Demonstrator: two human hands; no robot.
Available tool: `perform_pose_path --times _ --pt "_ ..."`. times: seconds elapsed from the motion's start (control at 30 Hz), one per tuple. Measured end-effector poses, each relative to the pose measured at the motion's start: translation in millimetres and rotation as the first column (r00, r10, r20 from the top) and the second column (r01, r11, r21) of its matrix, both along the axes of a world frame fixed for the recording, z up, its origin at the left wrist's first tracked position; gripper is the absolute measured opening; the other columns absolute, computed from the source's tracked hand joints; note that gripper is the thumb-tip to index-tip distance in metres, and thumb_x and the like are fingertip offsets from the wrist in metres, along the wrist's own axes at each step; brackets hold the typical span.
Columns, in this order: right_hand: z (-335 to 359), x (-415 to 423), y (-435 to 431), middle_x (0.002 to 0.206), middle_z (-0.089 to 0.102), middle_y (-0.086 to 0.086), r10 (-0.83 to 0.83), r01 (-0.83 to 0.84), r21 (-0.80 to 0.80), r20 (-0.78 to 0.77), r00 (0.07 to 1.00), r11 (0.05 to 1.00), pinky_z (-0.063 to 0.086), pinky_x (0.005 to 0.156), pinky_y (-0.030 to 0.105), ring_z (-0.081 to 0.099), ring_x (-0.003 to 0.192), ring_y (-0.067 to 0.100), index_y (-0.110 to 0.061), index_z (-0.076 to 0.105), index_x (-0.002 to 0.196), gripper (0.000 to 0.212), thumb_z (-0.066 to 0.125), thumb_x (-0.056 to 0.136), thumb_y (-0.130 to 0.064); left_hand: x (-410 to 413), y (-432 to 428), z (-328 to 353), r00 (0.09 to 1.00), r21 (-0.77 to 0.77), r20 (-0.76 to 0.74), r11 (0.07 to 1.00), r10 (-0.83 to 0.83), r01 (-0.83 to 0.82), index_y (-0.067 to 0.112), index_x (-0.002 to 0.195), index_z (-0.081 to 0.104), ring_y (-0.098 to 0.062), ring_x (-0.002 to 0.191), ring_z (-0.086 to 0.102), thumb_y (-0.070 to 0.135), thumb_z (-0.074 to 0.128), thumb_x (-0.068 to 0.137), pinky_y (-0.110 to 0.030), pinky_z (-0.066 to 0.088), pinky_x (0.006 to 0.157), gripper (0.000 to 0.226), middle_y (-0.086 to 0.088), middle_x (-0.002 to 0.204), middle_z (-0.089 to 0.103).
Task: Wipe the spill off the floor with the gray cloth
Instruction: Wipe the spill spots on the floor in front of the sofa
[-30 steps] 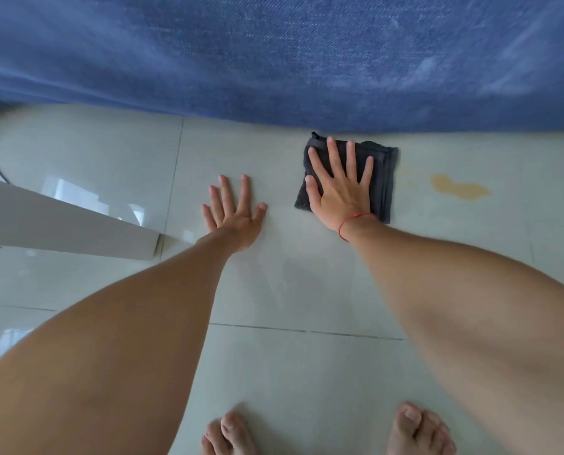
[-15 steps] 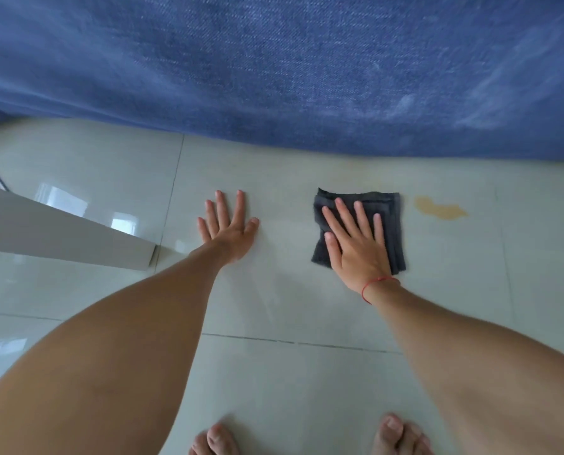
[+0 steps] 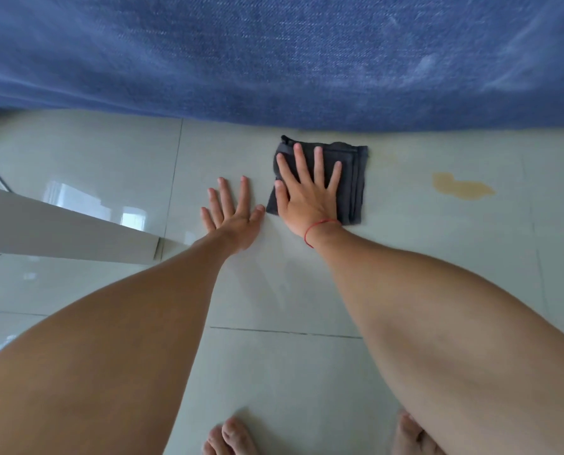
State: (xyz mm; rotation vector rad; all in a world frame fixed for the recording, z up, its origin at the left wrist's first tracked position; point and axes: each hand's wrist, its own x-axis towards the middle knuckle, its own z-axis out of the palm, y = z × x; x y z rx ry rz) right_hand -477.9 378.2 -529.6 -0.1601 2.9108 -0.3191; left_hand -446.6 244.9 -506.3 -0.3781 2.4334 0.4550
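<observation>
A folded dark gray cloth (image 3: 356, 182) lies flat on the pale tiled floor, close to the blue fabric's edge. My right hand (image 3: 307, 195) presses down on it with fingers spread, a red string around the wrist. A yellowish spill (image 3: 461, 188) sits on the tile well to the right of the cloth, apart from it. My left hand (image 3: 233, 213) rests flat on the bare floor just left of the cloth, fingers apart, holding nothing.
A large blue fabric surface (image 3: 274, 54) fills the far side. A white panel (image 3: 61, 231) juts in from the left. My bare feet (image 3: 231, 438) show at the bottom edge. Tile joints cross the floor (image 3: 274, 290).
My right hand has slid the cloth away from me and leftward, back toward the blue fabric; the gap to the spill has widened. My left hand stays planted.
</observation>
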Motion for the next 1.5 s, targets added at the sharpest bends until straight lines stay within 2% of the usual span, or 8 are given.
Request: perform_pose_path --times 0.2,0.3,0.53,0.7,0.97,1.2,1.4,1.5 --pt "0.4 32.4 47.6 0.159 0.026 -0.006 0.132 -0.132 -0.028 -0.023 0.991 0.991 0.010 0.118 0.055 0.019 0.149 0.028 -0.032 0.033 0.148 0.056 0.019 0.095 -0.044 -2.4 11.0 5.5 0.999 -0.065 0.012 0.997 0.040 -0.039 0.039 0.152 -0.015 -0.019 0.147 -0.028 0.045 0.020 0.100 -0.044 -0.014 0.120 0.062 0.001 0.158 -0.032" --pt "3.7 59.5 74.9 0.161 0.018 -0.009 -0.026 0.026 -0.040 0.018 1.000 0.999 0.006 0.120 0.051 0.012 0.150 0.024 -0.035 0.025 0.150 0.056 0.015 0.095 -0.043 -9.4 38.6 16.3 0.996 -0.100 -0.015 0.991 0.085 -0.086 0.031 0.153 -0.013 -0.020 0.147 -0.027 0.036 0.022 0.099 -0.052 -0.014 0.118 0.065 -0.004 0.158 -0.031" --pt "6.7 127.3 180.6 0.162 0.011 -0.012 -0.418 0.417 0.036 0.067 0.906 0.908 0.004 0.121 0.047 0.009 0.151 0.019 -0.037 0.017 0.151 0.063 0.005 0.091 -0.050 -16.1 97.8 11.7 0.982 0.010 -0.020 0.982 -0.189 0.189 0.045 0.149 -0.018 -0.021 0.146 -0.029 0.054 0.015 0.098 -0.052 -0.014 0.118 0.061 -0.001 0.156 -0.036" --pt "1.0 80.0 204.3 0.163 -0.002 -0.008 -0.573 0.567 0.104 0.043 0.819 0.817 -0.002 0.118 0.056 -0.005 0.151 0.025 -0.037 0.006 0.152 0.056 0.017 0.099 -0.050 -16.8 94.5 5.0 0.983 0.002 0.001 0.983 -0.182 0.182 0.046 0.148 -0.017 -0.021 0.145 -0.032 0.056 0.016 0.098 -0.051 -0.018 0.116 0.061 0.000 0.155 -0.038" --pt "-2.9 12.8 134.5 0.164 0.002 -0.003 -0.439 0.439 0.031 -0.005 0.899 0.898 -0.004 0.115 0.061 -0.004 0.150 0.031 -0.033 0.014 0.152 0.058 0.024 0.098 -0.049 -22.8 92.5 8.6 0.981 0.023 0.046 0.982 -0.190 0.189 0.048 0.147 -0.018 -0.021 0.144 -0.034 0.056 0.017 0.099 -0.052 -0.018 0.115 0.060 0.001 0.154 -0.040" --pt "-0.3 65.7 129.2 0.160 0.021 -0.005 -0.182 0.181 -0.014 -0.061 0.981 0.983 0.010 0.119 0.053 0.017 0.149 0.024 -0.030 0.030 0.149 0.058 0.027 0.095 -0.049 -26.3 91.8 13.2 0.982 0.045 0.067 0.983 -0.179 0.176 0.050 0.147 -0.017 -0.021 0.144 -0.033 0.053 0.016 0.100 -0.052 -0.018 0.116 0.058 0.003 0.155 -0.038" --pt "-0.1 64.5 189.7 0.164 -0.001 -0.004 -0.561 0.558 0.067 0.048 0.826 0.827 -0.002 0.120 0.053 -0.002 0.151 0.024 -0.031 0.009 0.154 0.066 0.022 0.094 -0.057 -24.3 91.7 12.8 0.983 0.051 0.070 0.985 -0.171 0.167 0.050 0.147 -0.016 -0.021 0.144 -0.032 0.053 0.016 0.100 -0.052 -0.018 0.115 0.057 0.003 0.155 -0.037" --pt "1.5 35.5 177.4 0.163 -0.009 -0.002 -0.585 0.582 0.065 0.054 0.809 0.811 -0.008 0.117 0.059 -0.011 0.150 0.027 -0.035 0.005 0.153 0.064 0.021 0.095 -0.057 -25.3 90.2 10.0 0.983 0.036 0.067 0.985 -0.171 0.169 0.051 0.146 -0.017 -0.021 0.144 -0.033 0.054 0.015 0.099 -0.052 -0.018 0.116 0.057 0.004 0.155 -0.037"
